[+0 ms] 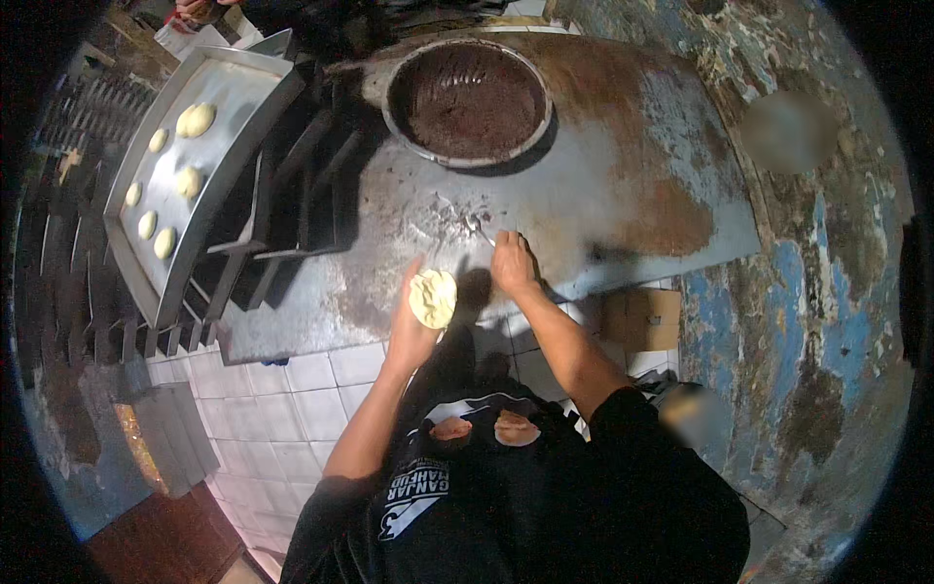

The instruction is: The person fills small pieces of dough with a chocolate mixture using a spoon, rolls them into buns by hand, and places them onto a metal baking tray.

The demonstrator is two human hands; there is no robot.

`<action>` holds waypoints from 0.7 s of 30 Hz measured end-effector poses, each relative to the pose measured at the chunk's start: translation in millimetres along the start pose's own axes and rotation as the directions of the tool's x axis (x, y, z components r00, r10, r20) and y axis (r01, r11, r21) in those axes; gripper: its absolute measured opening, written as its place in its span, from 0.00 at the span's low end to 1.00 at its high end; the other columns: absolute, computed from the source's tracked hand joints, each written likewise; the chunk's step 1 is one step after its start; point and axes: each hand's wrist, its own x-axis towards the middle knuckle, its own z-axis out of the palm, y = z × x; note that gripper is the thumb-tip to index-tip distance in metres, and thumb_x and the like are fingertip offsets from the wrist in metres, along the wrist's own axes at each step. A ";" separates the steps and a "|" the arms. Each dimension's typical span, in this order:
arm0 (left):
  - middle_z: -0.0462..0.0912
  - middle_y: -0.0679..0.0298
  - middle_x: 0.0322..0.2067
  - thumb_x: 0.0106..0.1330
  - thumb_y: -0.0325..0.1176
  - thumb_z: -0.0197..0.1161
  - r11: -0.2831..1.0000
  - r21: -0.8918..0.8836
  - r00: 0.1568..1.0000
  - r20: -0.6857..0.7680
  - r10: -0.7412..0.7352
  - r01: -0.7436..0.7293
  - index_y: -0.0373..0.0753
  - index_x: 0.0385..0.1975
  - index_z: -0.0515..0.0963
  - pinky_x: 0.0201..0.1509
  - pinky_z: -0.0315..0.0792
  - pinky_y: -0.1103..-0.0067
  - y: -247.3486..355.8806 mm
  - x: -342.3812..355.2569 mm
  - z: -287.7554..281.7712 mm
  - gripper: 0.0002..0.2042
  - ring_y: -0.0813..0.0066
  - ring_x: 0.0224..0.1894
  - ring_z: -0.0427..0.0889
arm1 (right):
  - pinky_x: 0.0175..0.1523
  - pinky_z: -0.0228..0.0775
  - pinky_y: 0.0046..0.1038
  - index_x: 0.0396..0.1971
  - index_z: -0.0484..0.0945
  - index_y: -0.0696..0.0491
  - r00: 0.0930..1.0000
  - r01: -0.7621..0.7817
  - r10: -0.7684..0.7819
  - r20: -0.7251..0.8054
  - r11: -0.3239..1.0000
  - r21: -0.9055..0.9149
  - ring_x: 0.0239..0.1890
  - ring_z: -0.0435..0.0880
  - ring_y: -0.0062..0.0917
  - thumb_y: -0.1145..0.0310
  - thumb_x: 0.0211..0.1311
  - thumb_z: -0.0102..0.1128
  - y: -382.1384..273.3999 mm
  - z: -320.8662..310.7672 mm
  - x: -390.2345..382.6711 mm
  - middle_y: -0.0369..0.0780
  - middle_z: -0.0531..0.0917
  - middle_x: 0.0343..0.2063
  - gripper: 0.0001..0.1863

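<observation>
On the palm of my left hand (413,331), close to the table's front edge, lies a flattened piece of pale yellow dough (433,299) with a creased surface. The fingers curl around its underside and hold it up. My right hand (513,263) is closed around the handle of a small metal spoon (474,224). Its tip is low over the table, among dark smears; whether it touches the metal cannot be made out. Beyond both hands stands a wide metal bowl (391,115) of dark brown, crumbly filling (472,102).
A metal tray (229,92) at the left holds several pale dough pieces (190,182) and rests on dark metal racks (282,185). Under my hands is a worn metal tabletop (603,185). A cardboard box (640,319) sits below its right front edge. Another person's hand (199,10) shows at the top left.
</observation>
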 end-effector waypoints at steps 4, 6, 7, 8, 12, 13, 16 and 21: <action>0.76 0.57 0.56 0.58 0.15 0.67 0.996 0.021 0.991 -0.102 0.086 -0.084 0.40 0.74 0.47 0.63 0.72 0.75 21.7 48.5 -24.5 0.46 0.69 0.56 0.78 | 0.51 0.80 0.39 0.34 0.79 0.61 0.942 0.119 -0.064 0.330 0.982 -0.149 0.43 0.84 0.53 0.75 0.59 0.56 -17.8 4.7 15.4 0.51 0.83 0.36 0.06; 0.82 0.60 0.49 0.58 0.19 0.70 0.977 0.198 0.991 -0.082 0.103 -0.085 0.39 0.67 0.62 0.56 0.74 0.78 34.5 78.4 -37.0 0.36 0.74 0.51 0.81 | 0.50 0.78 0.40 0.34 0.78 0.59 0.908 0.005 0.042 0.417 0.994 -0.112 0.44 0.84 0.49 0.72 0.62 0.55 -4.8 -1.3 25.8 0.52 0.83 0.37 0.07; 0.83 0.60 0.48 0.59 0.21 0.71 0.981 0.189 0.997 -0.054 0.057 -0.046 0.38 0.63 0.67 0.55 0.75 0.78 38.0 90.0 -45.8 0.32 0.75 0.49 0.82 | 0.46 0.79 0.42 0.35 0.79 0.58 0.884 0.052 -0.079 0.461 0.996 0.072 0.40 0.85 0.45 0.70 0.63 0.54 -4.4 -19.9 34.0 0.51 0.83 0.34 0.08; 0.85 0.61 0.47 0.59 0.22 0.72 0.983 0.183 1.000 -0.029 0.001 0.004 0.38 0.60 0.71 0.53 0.76 0.79 37.5 98.7 -55.2 0.28 0.76 0.48 0.83 | 0.41 0.79 0.43 0.37 0.80 0.58 0.847 0.085 -0.207 0.489 0.962 0.260 0.36 0.86 0.42 0.69 0.63 0.53 -9.3 -36.3 40.2 0.49 0.83 0.31 0.10; 0.87 0.58 0.46 0.57 0.29 0.75 0.960 0.267 0.995 0.068 0.067 -0.083 0.41 0.60 0.73 0.52 0.78 0.76 44.5 141.1 -80.9 0.29 0.71 0.48 0.86 | 0.41 0.73 0.47 0.37 0.76 0.56 0.914 -0.103 -0.062 0.401 0.921 0.376 0.36 0.82 0.51 0.67 0.66 0.49 -29.5 -135.8 132.2 0.53 0.79 0.29 0.10; 0.87 0.58 0.46 0.57 0.30 0.76 0.920 0.365 0.990 0.048 0.136 -0.144 0.43 0.63 0.71 0.53 0.78 0.74 49.8 153.4 -79.4 0.32 0.68 0.48 0.86 | 0.39 0.73 0.49 0.37 0.76 0.57 0.959 0.001 -0.069 0.276 0.971 0.240 0.34 0.81 0.50 0.67 0.66 0.50 -17.6 -137.5 158.5 0.52 0.79 0.28 0.10; 0.87 0.57 0.46 0.55 0.32 0.78 0.923 0.385 1.000 -0.018 0.016 -0.007 0.47 0.71 0.62 0.55 0.78 0.70 72.0 184.8 -68.8 0.43 0.63 0.50 0.86 | 0.39 0.75 0.52 0.38 0.78 0.58 0.995 0.100 -0.094 0.042 0.984 -0.145 0.34 0.83 0.51 0.68 0.64 0.52 9.7 -119.2 226.9 0.52 0.81 0.29 0.10; 0.87 0.55 0.45 0.53 0.29 0.78 0.970 0.243 0.994 -0.103 0.023 0.003 0.42 0.66 0.68 0.51 0.80 0.72 40.2 214.5 -75.1 0.38 0.67 0.47 0.87 | 0.42 0.79 0.48 0.30 0.81 0.58 0.974 0.116 -0.070 0.214 0.971 -0.208 0.35 0.87 0.48 0.74 0.61 0.51 22.3 -74.2 268.1 0.53 0.83 0.27 0.09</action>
